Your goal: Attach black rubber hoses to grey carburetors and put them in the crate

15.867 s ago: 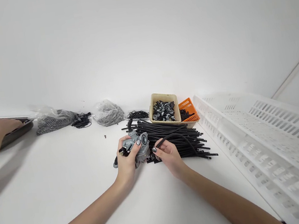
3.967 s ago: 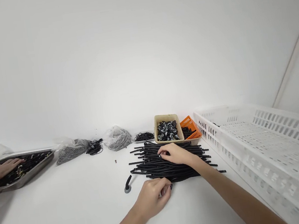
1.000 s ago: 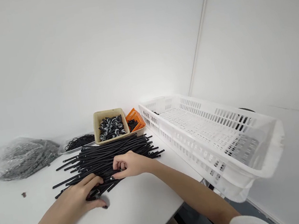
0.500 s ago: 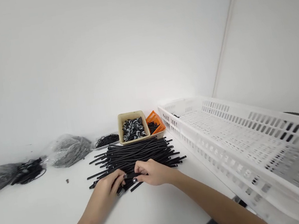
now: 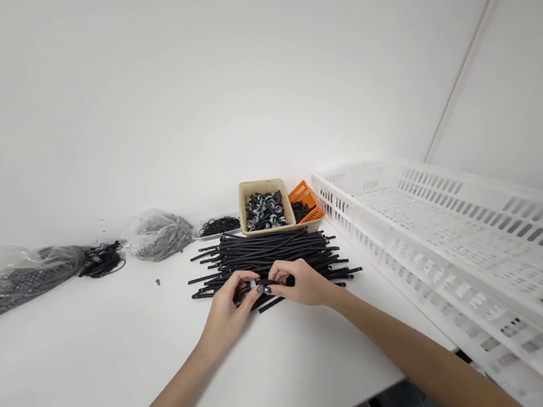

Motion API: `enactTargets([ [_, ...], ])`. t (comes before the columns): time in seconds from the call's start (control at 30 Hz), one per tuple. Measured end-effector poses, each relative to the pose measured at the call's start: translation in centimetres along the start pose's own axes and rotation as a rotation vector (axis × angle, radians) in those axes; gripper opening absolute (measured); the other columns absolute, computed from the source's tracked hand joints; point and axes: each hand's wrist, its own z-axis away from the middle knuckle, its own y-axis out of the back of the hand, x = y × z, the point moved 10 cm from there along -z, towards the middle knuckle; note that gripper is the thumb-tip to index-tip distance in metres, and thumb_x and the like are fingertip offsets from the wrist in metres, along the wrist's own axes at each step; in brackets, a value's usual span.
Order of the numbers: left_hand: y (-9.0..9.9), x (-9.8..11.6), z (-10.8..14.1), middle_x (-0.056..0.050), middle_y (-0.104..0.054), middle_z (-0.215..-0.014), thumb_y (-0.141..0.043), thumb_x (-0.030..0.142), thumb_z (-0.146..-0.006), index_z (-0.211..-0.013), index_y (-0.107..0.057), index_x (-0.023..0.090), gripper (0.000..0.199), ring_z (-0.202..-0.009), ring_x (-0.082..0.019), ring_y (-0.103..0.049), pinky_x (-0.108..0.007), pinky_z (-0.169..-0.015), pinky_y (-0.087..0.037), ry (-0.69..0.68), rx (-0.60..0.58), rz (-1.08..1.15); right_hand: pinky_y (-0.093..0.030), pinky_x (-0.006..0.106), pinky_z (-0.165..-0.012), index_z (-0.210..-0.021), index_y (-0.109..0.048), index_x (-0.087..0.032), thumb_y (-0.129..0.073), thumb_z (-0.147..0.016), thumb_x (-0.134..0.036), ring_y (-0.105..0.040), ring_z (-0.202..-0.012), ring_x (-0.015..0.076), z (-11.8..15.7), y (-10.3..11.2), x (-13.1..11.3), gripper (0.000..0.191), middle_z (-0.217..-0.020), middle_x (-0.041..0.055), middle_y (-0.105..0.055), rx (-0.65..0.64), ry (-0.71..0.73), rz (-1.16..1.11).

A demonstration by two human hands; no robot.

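Note:
Many thin black rods [image 5: 277, 246] lie in a loose pile across the white table. At the pile's near edge my left hand [image 5: 232, 303] is closed on a black piece with a grey ring [image 5: 253, 285]. My right hand [image 5: 303, 282] pinches a black part just to the right of it, and the fingertips of both hands nearly meet. Fingers hide much of both pieces. Behind the pile stands a cream bin [image 5: 268, 229] holding black parts with grey rings.
An orange basket [image 5: 316, 211] with small black pieces leans beside the cream bin. A long white perforated crate [image 5: 411, 264] runs down the right side. Black cords [image 5: 219, 226], a clear bag [image 5: 159, 236] and another filled bag [image 5: 39, 273] lie left along the wall.
The view has turned left, so everything sits further right and slightly higher. My hands have come closer together, and the grey ring now shows between my left fingers.

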Motion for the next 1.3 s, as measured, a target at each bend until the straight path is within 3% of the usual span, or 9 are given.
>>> enactTargets([
  [0.17,-0.9,-0.9,0.3,0.0,-0.061,-0.073,-0.066,0.044,-0.079,-0.095,-0.066,0.019,0.029,-0.071,-0.015,-0.056,-0.028,-0.067,-0.047,0.042,-0.029,0.111,-0.046,0.024,-0.068,-0.082,-0.062,-0.019,-0.064,-0.082,-0.025,-0.056,-0.068,0.0119,0.2,-0.5,-0.8,0.007,-0.072,-0.0008,-0.064,-0.043,0.06,0.111],
  [0.27,-1.2,-1.1,0.2,-0.006,-0.067,-0.092,-0.07,0.045,-0.074,-0.092,-0.068,0.018,0.032,-0.079,-0.017,-0.06,-0.031,-0.074,-0.052,0.018,-0.064,0.178,-0.047,0.024,-0.07,-0.081,-0.066,-0.018,-0.068,-0.08,-0.024,-0.058,-0.07,0.0125,0.0,-0.6,-0.5,0.007,-0.075,0.0008,-0.066,-0.082,0.07,0.168],
  [0.33,-1.3,-0.7,0.2,-0.008,-0.067,-0.102,-0.071,0.045,-0.074,-0.09,-0.07,0.019,0.031,-0.081,-0.017,-0.061,-0.031,-0.075,-0.054,-0.045,-0.083,0.141,-0.047,0.024,-0.068,-0.08,-0.069,-0.018,-0.072,-0.077,-0.025,-0.058,-0.069,0.0126,-0.1,-0.6,-0.1,0.009,-0.076,0.0017,-0.067,-0.11,0.066,0.189],
  [0.57,-3.0,0.2,0.9,-0.004,-0.065,-0.095,-0.066,0.044,-0.081,-0.097,-0.07,0.024,0.026,-0.082,-0.016,-0.061,-0.027,-0.075,-0.053,-0.224,-0.231,-0.099,-0.048,0.02,-0.058,-0.08,-0.071,-0.017,-0.075,-0.074,-0.029,-0.061,-0.061,0.0112,0.4,-1.3,1.8,0.014,-0.067,-0.0002,-0.067,-0.28,-0.084,0.11],
  [1.3,-3.2,0.6,1.2,-0.002,-0.065,-0.096,-0.066,0.047,-0.079,-0.105,-0.061,0.026,0.034,-0.083,-0.016,-0.062,-0.027,-0.077,-0.051,-0.217,-0.305,-0.173,-0.049,0.022,-0.062,-0.091,-0.073,-0.019,-0.073,-0.075,-0.023,-0.06,-0.064,0.0105,0.7,-1.0,0.4,0.017,-0.082,0.001,-0.072,-0.324,-0.003,0.166],
])
